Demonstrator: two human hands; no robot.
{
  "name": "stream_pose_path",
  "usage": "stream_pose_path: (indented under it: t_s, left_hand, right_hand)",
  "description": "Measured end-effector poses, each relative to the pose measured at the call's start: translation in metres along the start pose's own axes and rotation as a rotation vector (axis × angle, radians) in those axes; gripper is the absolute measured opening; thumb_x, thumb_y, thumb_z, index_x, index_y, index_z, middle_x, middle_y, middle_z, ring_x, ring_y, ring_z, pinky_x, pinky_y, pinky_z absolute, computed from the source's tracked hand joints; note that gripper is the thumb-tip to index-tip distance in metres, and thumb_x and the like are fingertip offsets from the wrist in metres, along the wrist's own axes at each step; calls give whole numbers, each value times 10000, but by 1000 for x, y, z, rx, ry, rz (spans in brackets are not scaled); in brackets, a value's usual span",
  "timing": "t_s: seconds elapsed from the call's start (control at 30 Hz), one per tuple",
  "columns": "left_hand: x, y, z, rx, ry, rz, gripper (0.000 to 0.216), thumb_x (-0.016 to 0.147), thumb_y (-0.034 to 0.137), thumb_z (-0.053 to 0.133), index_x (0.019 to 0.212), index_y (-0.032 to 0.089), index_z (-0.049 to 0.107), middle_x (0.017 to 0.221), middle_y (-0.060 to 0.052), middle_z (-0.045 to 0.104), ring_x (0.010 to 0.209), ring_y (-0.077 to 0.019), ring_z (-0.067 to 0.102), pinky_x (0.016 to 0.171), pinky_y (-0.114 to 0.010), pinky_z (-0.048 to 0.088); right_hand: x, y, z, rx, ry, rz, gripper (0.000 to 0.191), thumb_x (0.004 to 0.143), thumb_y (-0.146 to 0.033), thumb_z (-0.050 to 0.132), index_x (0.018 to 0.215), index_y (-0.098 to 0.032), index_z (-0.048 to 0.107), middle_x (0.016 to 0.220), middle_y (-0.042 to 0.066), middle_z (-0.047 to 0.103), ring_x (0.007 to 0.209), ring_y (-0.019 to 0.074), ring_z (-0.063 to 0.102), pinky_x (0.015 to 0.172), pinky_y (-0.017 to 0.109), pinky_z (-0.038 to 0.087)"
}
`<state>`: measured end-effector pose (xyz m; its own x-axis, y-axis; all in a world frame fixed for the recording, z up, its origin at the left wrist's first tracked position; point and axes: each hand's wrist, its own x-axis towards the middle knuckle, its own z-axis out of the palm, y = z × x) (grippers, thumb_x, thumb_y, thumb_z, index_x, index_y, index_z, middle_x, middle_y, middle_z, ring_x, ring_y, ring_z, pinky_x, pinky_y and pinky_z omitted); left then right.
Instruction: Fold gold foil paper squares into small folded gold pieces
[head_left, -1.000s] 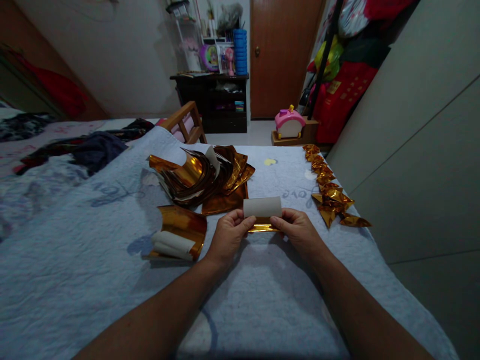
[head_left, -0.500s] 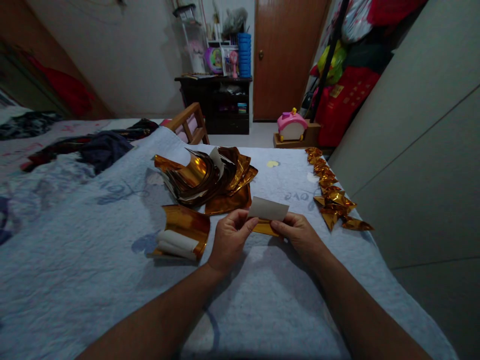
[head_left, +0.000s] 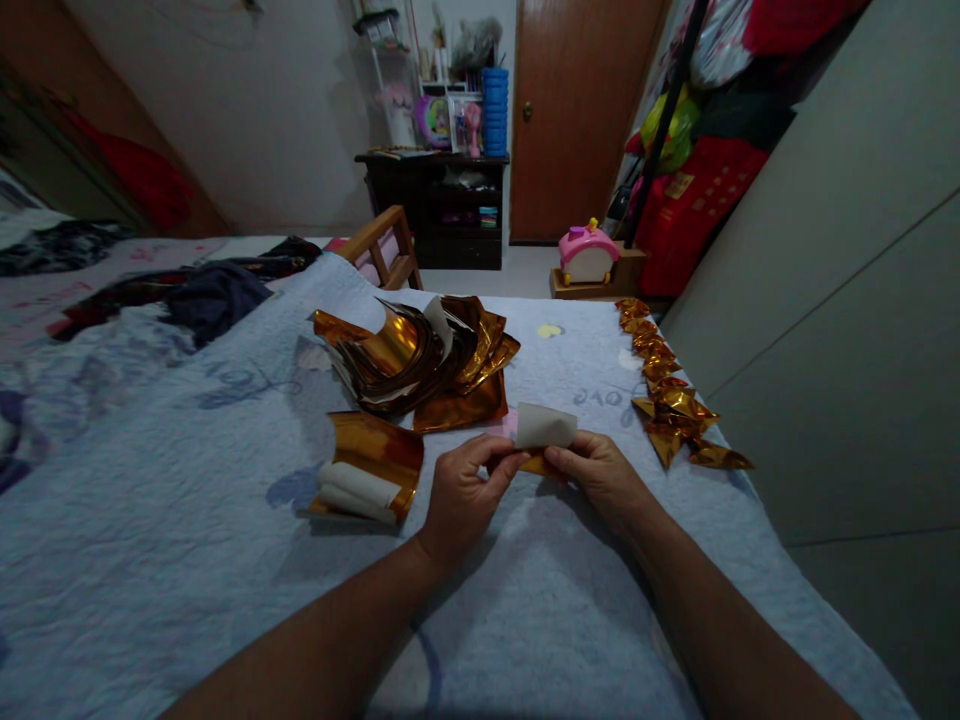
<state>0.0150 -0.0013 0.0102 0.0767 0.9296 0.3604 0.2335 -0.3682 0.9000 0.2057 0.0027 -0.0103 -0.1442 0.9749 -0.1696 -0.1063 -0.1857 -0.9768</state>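
Observation:
A sheet of gold foil paper (head_left: 546, 425), pale on its back and gold along its lower fold, is held just above the bed cover. My left hand (head_left: 472, 485) pinches its left end between thumb and fingers. At the right end, my right hand (head_left: 600, 472) grips it with the thumb on the near side. Left of my hands lies a curled gold sheet (head_left: 379, 445) with pale rolled paper (head_left: 358, 490) in it. Beyond it spreads a fanned pile of gold foil sheets (head_left: 405, 350). Folded gold pieces (head_left: 675, 405) form a row along the bed's right edge.
A light blue quilted cover (head_left: 187, 560) lies under everything. Dark clothes (head_left: 217, 300) are heaped at the far left. A pale cabinet (head_left: 847, 330) borders the right side. Beyond the bed stand a wooden chair (head_left: 397, 250), a pink toy (head_left: 589, 258) and a dark shelf (head_left: 450, 215).
My left hand has shifted slightly right along the paper, and its fingers are bent more. The pale flap now looks narrower and more curved. The whole view has moved a little.

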Motion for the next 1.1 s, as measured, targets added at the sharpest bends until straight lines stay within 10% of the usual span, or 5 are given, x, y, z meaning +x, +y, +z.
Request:
stream_pose_path:
  t_s: [0.57, 1.1]
  left_hand:
    - [-5, 1, -4, 208, -22, 283, 107, 892, 218, 662, 875, 222, 768, 845, -74, 777, 794, -212, 709, 778, -314, 540]
    - [1, 8, -4, -71, 9, -101, 120, 849, 296, 708, 830, 202, 780, 779, -34, 738, 711, -181, 632, 694, -262, 471]
  right_hand:
    - [-1, 1, 4, 77, -36, 24, 352, 688, -465, 842, 832, -150, 780, 698, 40, 682, 582, 123, 492, 564, 267, 351]
    - [-3, -3, 8, 67, 3, 30, 365, 664, -484, 850, 795, -156, 761, 636, 2, 601, 567, 112, 429, 540, 261, 306]
